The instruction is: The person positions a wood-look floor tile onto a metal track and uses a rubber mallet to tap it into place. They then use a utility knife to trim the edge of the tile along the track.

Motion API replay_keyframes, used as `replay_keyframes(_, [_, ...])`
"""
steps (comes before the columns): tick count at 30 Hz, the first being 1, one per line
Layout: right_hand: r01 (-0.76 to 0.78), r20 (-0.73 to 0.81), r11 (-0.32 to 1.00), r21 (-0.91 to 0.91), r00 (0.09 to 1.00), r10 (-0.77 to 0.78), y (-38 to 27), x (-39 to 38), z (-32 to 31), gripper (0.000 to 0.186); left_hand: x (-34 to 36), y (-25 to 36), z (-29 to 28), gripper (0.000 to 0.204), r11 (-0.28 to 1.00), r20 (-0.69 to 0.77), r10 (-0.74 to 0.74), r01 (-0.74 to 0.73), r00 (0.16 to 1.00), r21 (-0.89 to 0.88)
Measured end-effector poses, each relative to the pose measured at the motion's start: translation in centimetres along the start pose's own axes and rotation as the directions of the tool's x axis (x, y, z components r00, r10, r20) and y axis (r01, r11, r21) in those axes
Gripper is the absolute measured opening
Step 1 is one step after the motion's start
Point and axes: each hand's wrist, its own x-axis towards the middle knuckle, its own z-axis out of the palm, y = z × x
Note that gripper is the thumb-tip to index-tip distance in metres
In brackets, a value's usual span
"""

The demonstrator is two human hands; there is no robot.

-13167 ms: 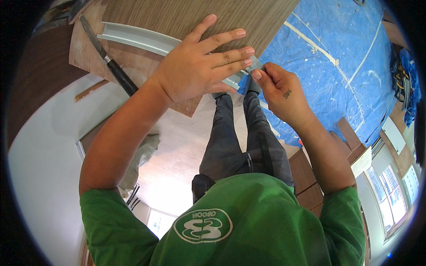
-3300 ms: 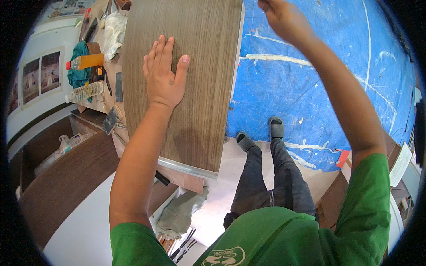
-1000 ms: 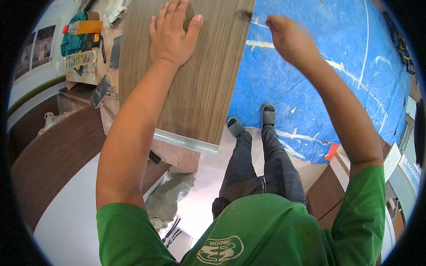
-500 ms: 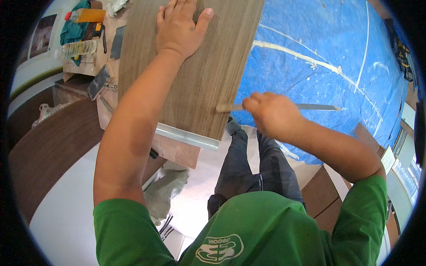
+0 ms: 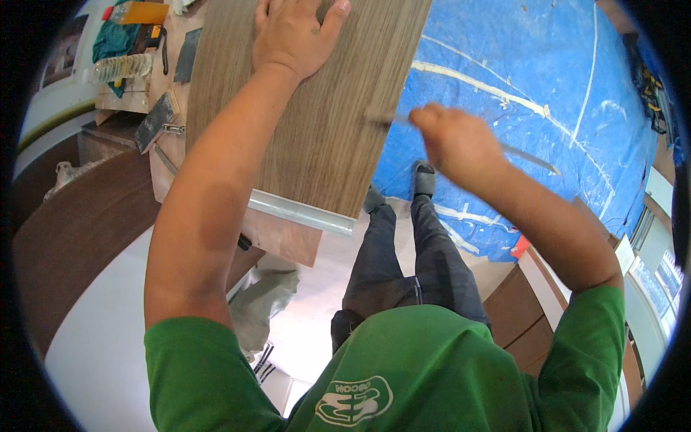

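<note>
A wood-grain panel (image 5: 324,144) lies before me, a pale shiny strip (image 5: 302,212) along its near end. My left hand (image 5: 294,39) presses flat on the panel's far part, fingers stretched out and partly cut off by the top of the view. In my right fist (image 5: 461,144), beside the panel's right edge, is a long thin grey flat file (image 5: 534,159). One end of it sticks out to the right, below my wrist. The other end is smeared by motion and reaches over the panel's right edge; I cannot tell whether it touches.
A blue sheet (image 5: 504,86) with pale tape lines covers the floor at right. At the upper left are a clear bottle (image 5: 124,68), an orange-filled bottle (image 5: 144,12) and a dark sanding-block-like piece (image 5: 156,122). A curved brown panel (image 5: 79,237) stands at left.
My right hand has moved away from me along the panel's right edge, and the file has tilted. My left hand stays on the panel; the whole view has shifted slightly.
</note>
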Motion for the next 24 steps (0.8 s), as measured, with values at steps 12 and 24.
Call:
replay_keyframes(12, [-0.071,-0.322,0.997,-0.044,0.945,0.053,3.8,3.8,-1.4,0.017,0.1,0.2,0.1,0.066,1.000,0.019,-0.012,0.011,1.000,0.004])
replay_keyframes(24, [-0.131,-0.249,0.991,0.030,0.959,0.134,1.2,2.0,-0.8,0.016,-0.1,0.2,-0.6,0.065,0.999,0.043,-0.031,0.031,0.999,-0.013])
